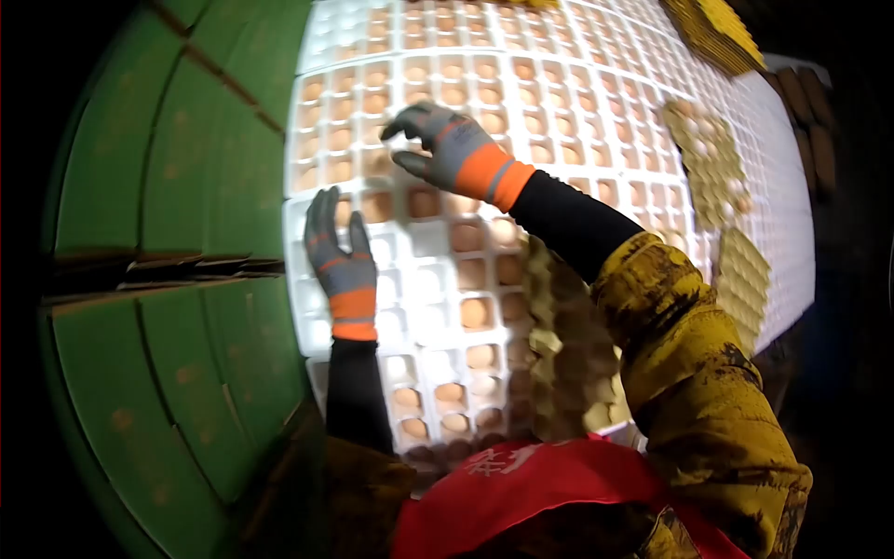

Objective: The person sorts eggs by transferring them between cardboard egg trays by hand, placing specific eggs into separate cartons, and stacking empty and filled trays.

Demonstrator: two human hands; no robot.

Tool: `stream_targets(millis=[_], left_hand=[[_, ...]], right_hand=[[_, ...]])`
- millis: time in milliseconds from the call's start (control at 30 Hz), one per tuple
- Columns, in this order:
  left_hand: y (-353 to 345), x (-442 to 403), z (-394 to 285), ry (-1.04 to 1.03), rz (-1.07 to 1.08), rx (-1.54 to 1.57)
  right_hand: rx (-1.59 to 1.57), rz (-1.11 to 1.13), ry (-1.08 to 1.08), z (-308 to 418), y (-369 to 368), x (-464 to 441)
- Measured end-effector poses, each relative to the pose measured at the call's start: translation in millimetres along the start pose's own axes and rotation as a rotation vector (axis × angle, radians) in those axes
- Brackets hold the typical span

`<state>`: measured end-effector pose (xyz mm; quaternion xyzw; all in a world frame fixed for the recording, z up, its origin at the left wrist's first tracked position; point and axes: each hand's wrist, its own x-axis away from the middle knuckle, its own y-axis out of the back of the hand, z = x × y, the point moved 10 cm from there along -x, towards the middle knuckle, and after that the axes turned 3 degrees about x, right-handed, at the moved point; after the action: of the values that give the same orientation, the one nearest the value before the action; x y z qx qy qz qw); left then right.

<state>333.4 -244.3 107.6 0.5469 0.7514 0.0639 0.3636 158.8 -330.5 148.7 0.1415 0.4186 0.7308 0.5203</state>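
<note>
My left hand [340, 265], in a grey glove with an orange cuff, reaches over the left edge of the white foam egg trays [430, 239]. Its fingers are stretched out, with the thumb apart, beside cells without eggs. My right hand [447, 149], gloved the same way, hovers farther up over rows of brown eggs [376, 102]. Its fingers curve, and a gap shows between them and the thumb, with nothing visible in it. Below the right hand, some cells hold single eggs, such as a brown egg [475, 313]. Whether either hand touches the foam, I cannot tell.
Green boxes [186, 140] form a wall along the left. Moulded pulp egg trays [568, 345] lie near my right sleeve, and another pulp tray [703, 163] with some eggs rests on the right. A stack of yellowish trays [717, 33] stands at the far right.
</note>
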Motion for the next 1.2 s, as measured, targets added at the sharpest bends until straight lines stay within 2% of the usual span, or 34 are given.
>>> stream_targets(millis=[67, 100, 200, 267, 300, 333, 367, 467, 500, 533, 567, 633, 700, 733, 767, 800, 833, 867, 900, 933, 967, 1000, 1033, 1067, 1100, 1133, 1200], left_hand=[[-1.7, 12.3, -30.1, 0.05, 0.055, 0.123], [-4.9, 19.9, -44.4, 0.069, 0.097, 0.172], [-15.9, 41.2, -97.8, 0.2, 0.228, 0.365], [-33.9, 55.2, -137.6, 0.148, 0.317, 0.413], [-43.8, 63.0, -158.1, 0.082, 0.365, 0.43], [-53.0, 68.2, -188.5, 0.011, 0.435, 0.365], [-61.9, 75.3, -219.8, -0.158, 0.473, 0.215], [-104.4, 85.4, -268.9, -0.376, 0.519, 0.026], [-120.5, 87.8, -281.5, -0.447, 0.535, -0.055], [-138.2, 92.2, -291.4, -0.529, 0.592, -0.171], [-154.6, 96.5, -294.6, -0.585, 0.625, -0.298], [-189.3, 99.7, -272.0, -0.449, 0.837, -0.428], [-180.5, 93.2, -273.6, -0.513, 0.739, -0.318], [-174.7, 88.4, -273.1, -0.487, 0.737, -0.25], [-162.1, 80.6, -263.8, -0.353, 0.673, -0.068], [-147.5, 71.1, -242.9, -0.08, 0.603, 0.237], [-133.6, 68.2, -223.1, 0.199, 0.516, 0.537], [-122.9, 72.5, -213.1, 0.433, 0.488, 0.927], [-116.4, 78.7, -204.3, 0.667, 0.439, 1.316], [-94.8, 68.6, -200.4, 0.233, 0.359, 0.956], [-81.8, 64.0, -186.1, 0.07, 0.378, 0.596], [-85.2, 65.5, -161.8, 0.338, 0.427, 0.683], [-89.3, 72.4, -147.8, 0.608, 0.47, 0.764], [-92.2, 75.0, -162.8, 0.633, 0.492, 0.409], [-98.0, 67.0, -181.1, 0.24, 0.495, 0.222], [-109.2, 72.1, -204.2, 0.09, 0.628, -0.005], [-134.9, 85.8, -224.3, -0.194, 0.813, -0.436]], right_hand=[[-0.279, -0.183, -0.051, -3.0, 75.2, 43.2], [-0.398, -0.157, -0.161, -7.2, 112.0, 74.0], [-0.124, -0.223, -0.252, -37.4, 212.9, 178.2], [-0.165, -0.197, -0.395, -63.6, 242.9, 250.7], [-0.129, -0.153, -0.524, -69.8, 248.6, 285.6], [-0.158, -0.138, -0.562, -74.4, 247.8, 315.9], [-0.188, -0.121, -0.592, -77.8, 244.5, 338.3], [-0.018, -0.051, -0.55, -66.1, 231.4, 352.6], [0.128, -0.076, -0.371, -55.5, 228.2, 342.6], [0.342, -0.055, -0.288, -54.1, 218.4, 332.4], [0.328, -0.069, -0.223, -48.9, 210.0, 320.2], [0.547, -0.016, -0.115, -59.4, 178.4, 301.6], [0.647, 0.065, -0.141, -67.7, 165.4, 297.5], [0.458, -0.012, -0.21, -64.3, 183.4, 303.8], [0.274, -0.085, -0.272, -62.8, 203.3, 310.7], [-0.411, -0.348, -0.351, -97.7, 204.9, 330.6], [-0.6, -0.406, -0.44, -97.9, 230.3, 348.6], [-0.804, -0.538, -0.237, -98.4, 245.4, 361.3], [-0.857, -0.542, -0.209, -108.0, 250.9, 376.2], [-0.909, -0.546, -0.181, -113.7, 258.4, 389.3], [-0.815, -0.423, -0.335, -118.4, 256.0, 395.7], [-0.715, -0.299, -0.559, -136.7, 239.8, 400.4], [-0.369, -0.202, -0.501, -110.1, 242.0, 392.8], [-0.045, -0.147, -0.417, -94.0, 236.3, 384.6], [0.275, -0.089, -0.331, -78.1, 226.9, 376.8], [0.482, 0.023, -0.377, -75.5, 214.2, 372.1], [0.27, -0.06, -0.479, -86.8, 220.1, 380.0]])
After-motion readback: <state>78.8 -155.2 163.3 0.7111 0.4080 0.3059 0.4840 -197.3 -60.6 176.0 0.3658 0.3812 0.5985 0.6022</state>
